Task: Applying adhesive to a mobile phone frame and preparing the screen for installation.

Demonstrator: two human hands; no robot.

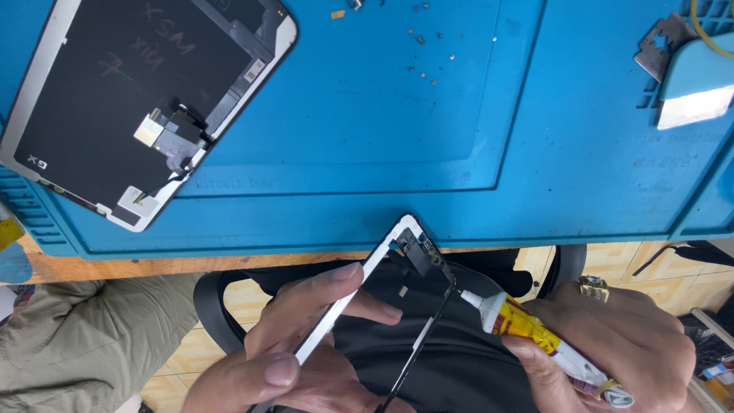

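My left hand (294,344) holds a thin phone frame (359,287) by its white left edge, tilted up over my lap below the table edge. A small black part with a flex cable (419,252) sits at the frame's top corner. My right hand (619,340), with a gold ring (594,288) on one finger, grips a yellow and white glue tube (535,333). The tube's white nozzle (468,299) touches the frame's thin black right edge.
A blue work mat (428,145) covers the wooden table. A detached phone screen (130,99) lies face down at the mat's upper left. Several tiny screws (424,53) are scattered at the top middle. A light blue scraper-like tool (692,80) rests at the upper right.
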